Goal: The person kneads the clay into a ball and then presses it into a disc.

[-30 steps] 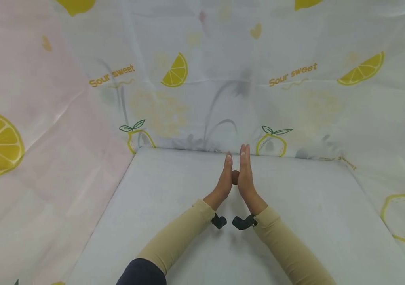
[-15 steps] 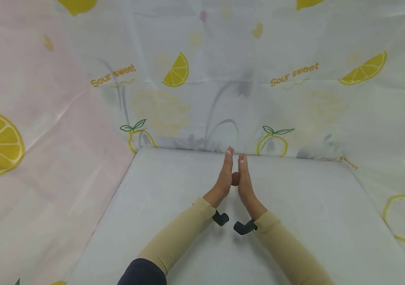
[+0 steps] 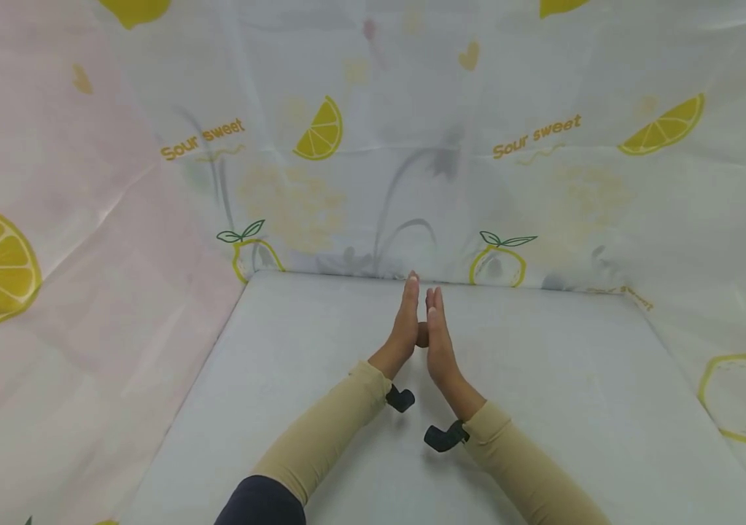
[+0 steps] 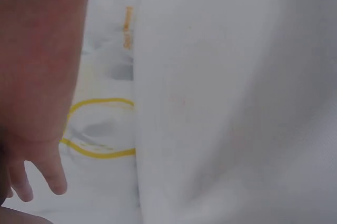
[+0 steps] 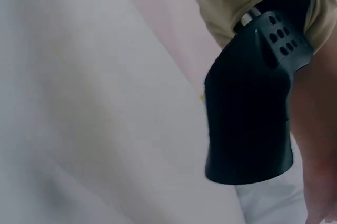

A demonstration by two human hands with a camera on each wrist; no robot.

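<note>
A small round brown ball (image 3: 421,335) sits between two facing palms, over the far half of the white table. On its left side the left hand (image 3: 402,327) presses with straight fingers pointing away. From the other side the right hand (image 3: 441,346) presses flat, its fingertips a little nearer the person than the left ones. The palms hide part of the ball. In the left wrist view a hand (image 4: 37,77) fills the left edge, some fingers showing below. The right wrist view shows part of a hand (image 5: 316,166) at the right edge; the ball is not visible there.
Both wrists carry black camera mounts (image 3: 446,436), close to each other under the hands. The white tabletop (image 3: 320,321) meets a lemon-printed curtain (image 3: 405,109) at its back edge, and the curtain continues along both sides.
The right hand has slid back toward the person while the left has slid slightly forward, swapping which fingertips lead. The ball stays between the palms.
</note>
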